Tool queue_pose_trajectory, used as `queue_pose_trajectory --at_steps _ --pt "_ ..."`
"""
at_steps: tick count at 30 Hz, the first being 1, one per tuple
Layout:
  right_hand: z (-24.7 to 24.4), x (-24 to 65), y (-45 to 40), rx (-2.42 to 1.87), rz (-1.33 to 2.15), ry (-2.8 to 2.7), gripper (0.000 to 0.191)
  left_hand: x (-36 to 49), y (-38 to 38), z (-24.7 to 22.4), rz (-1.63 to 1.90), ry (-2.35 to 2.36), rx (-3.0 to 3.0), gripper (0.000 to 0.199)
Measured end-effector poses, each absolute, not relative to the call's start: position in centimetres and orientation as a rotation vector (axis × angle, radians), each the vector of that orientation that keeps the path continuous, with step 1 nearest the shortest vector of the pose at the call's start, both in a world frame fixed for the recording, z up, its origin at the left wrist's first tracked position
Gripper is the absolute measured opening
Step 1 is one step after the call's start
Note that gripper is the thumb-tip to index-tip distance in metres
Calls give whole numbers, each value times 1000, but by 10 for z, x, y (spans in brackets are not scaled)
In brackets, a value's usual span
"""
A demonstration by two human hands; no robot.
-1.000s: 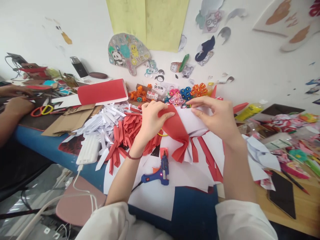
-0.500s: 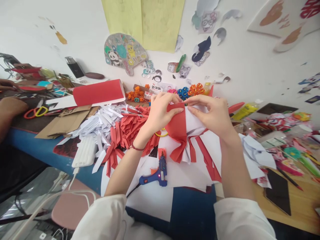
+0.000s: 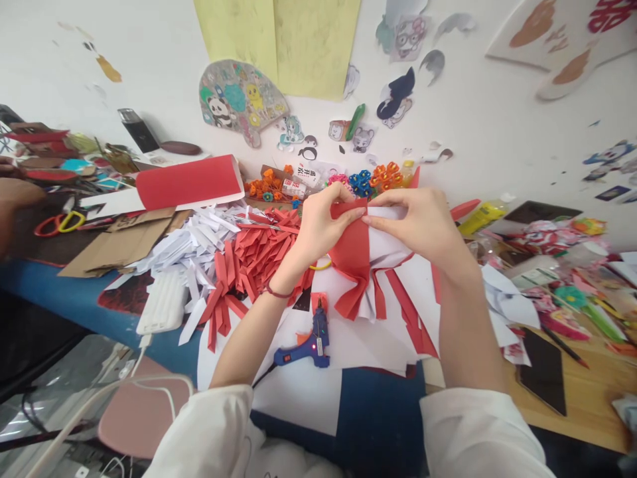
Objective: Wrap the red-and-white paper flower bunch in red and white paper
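Observation:
Between my two hands is a folded, gathered paper piece (image 3: 351, 249), red on its left and white on its right, its lower end fanned out in pleats. My left hand (image 3: 328, 222) pinches the red upper edge between thumb and fingers. At the seam where red meets white, my right hand (image 3: 413, 222) pinches the top of the same piece, its fingertips nearly touching the left ones. Below them a blue glue gun (image 3: 313, 342) lies on white paper sheets (image 3: 298, 398), its small light lit. Red paper strips (image 3: 403, 305) lie beneath the held piece.
Left of my hands are piles of folded red strips (image 3: 263, 252) and white strips (image 3: 204, 239), a white power bank (image 3: 163, 302), cardboard (image 3: 119, 245) and scissors (image 3: 72, 222). A co-worker's arm (image 3: 17, 206) shows at far left. Paper flowers (image 3: 385, 178) stand behind; a dark phone (image 3: 542, 372) lies right.
My right fingertips have shifted slightly left onto the seam, closer to my left thumb. The whole view has turned a little, and the co-worker's arm has moved.

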State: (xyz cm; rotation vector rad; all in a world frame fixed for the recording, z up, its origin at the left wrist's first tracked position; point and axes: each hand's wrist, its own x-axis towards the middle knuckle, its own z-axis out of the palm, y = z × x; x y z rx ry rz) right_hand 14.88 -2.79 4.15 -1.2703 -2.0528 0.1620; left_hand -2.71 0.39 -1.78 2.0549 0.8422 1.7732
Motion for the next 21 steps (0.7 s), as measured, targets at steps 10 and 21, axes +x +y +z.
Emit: queue_pose_trajectory --at_steps 10,21 --pt "42 155 -26 -1300 154 -2034 14 -24 7 -13 1692 899 2124 21" --pt "54 180 -33 -1257 335 -2206 29 -19 4 -7 1607 906 2116 17"
